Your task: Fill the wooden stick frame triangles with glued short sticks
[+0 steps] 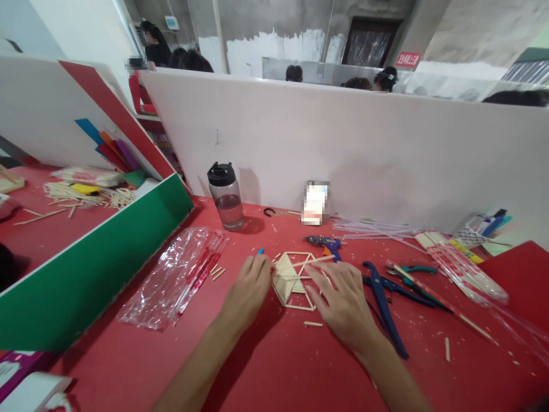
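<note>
A small model of pale wooden sticks (pixel 283 284) rests on the red table, with closely laid sticks on its left part and an open frame on its right. My left hand (pixel 254 280) is closed at the model's left edge, its fingertips pressed against the sticks. My right hand (pixel 343 294) is over the right side, thumb and forefinger around the end of a thin wooden stick that crosses the frame. Another stick (pixel 315 261) slants over the top toward a blue glue gun (pixel 329 244). Part of the frame is hidden under my right fingers.
Blue-handled cutters (pixel 386 309) and green-handled pliers (pixel 414 269) lie to the right, near bagged sticks (pixel 467 272). A water bottle (pixel 229 200) and a lit phone (pixel 315 203) stand by the white partition (pixel 274 137). Clear plastic bags (pixel 165 280) lie left. People are beyond the partition.
</note>
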Motion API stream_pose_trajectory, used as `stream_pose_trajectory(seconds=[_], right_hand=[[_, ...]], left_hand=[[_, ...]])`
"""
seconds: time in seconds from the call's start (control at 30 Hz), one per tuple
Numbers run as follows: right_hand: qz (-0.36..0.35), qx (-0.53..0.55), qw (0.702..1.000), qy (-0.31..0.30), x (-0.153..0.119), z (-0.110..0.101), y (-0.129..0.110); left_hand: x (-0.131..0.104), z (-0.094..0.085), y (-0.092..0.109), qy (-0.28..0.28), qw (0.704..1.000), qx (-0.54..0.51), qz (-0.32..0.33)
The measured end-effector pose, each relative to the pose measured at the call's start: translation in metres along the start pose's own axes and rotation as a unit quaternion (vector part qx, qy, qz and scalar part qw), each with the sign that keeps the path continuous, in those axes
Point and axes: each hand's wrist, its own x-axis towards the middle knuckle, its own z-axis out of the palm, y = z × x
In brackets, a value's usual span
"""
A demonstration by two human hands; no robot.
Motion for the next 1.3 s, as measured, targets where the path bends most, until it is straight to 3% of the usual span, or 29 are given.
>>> stream_pose_trajectory(seconds=[0.13, 0.27, 0.43, 0.57, 0.83, 1.13, 1.3], right_hand=[[-0.047, 0.015, 0.996, -0.075, 0.002, 0.006, -0.002], [-0.024, 0.071, 0.991, -0.109, -0.005, 0.011, 0.001], [0.011, 0.125, 0.987, -0.104, -0.007, 0.013, 0.0], [0.023, 0.153, 0.983, -0.095, -0.005, 0.016, 0.003], [0.079, 0.205, 0.97, -0.105, -0.012, 0.021, 0.012], [0.124, 0.259, 0.949, -0.128, -0.006, 0.016, 0.016], [0.106, 0.258, 0.947, -0.159, -0.011, 0.015, 0.027]], left_hand=[[-0.003, 0.004, 0.025, -0.026, 0.998, -0.038, 0.045], [-0.005, 0.008, 0.033, -0.042, 0.992, -0.118, 0.033], [-0.006, 0.013, 0.029, 0.005, 0.981, -0.196, 0.001], [-0.005, 0.014, 0.024, 0.056, 0.98, -0.192, -0.019], [-0.006, 0.019, 0.021, 0.097, 0.978, -0.178, -0.041], [-0.007, 0.017, 0.02, 0.059, 0.98, -0.176, -0.076], [-0.006, 0.009, 0.002, 0.051, 0.987, -0.124, -0.087]])
